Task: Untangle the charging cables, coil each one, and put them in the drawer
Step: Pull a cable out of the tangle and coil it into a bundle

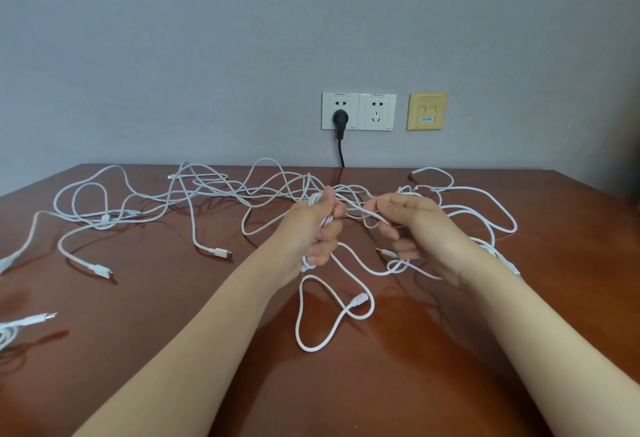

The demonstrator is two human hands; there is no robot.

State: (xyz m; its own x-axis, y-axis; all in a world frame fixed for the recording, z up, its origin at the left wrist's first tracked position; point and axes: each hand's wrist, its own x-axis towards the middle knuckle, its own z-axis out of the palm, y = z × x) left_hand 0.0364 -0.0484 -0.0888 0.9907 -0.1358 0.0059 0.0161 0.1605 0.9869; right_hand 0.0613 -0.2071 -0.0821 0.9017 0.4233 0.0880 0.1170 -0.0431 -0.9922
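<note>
Bare forearms, left (pixel 194 343) and right (pixel 540 343), reach in from the bottom edge over the brown table (pixel 173 384). Straight below the black plug (pixel 340 117), the left hand (pixel 317 225) is closed in a fist around a bunch of gathered loops of the white charging cables (pixel 270 191). The right hand (pixel 412 225), below and just right of the plug, pinches a strand running across from the fist; its lower fingers are curled, with a connector tip (pixel 381 251) poking out beneath them. The 2 hands are near each other but apart. A loose loop (pixel 311 346) hangs from the left fist and lies on the wood well below the plug, ending in a white connector (pixel 358 299). The rest of the cables sprawl tangled on the tabletop, spreading far to the left of the plug and a shorter way to its right. Down at the far left of the plug, at the frame edge, lies a coiled cable (pixel 7 332). The plug sits in a white double socket (pixel 377 111) on the grey wall (pixel 207 38), its black cord (pixel 341 152) dropping behind the table, and a yellow data plate (pixel 426 111) is mounted right of it.
</note>
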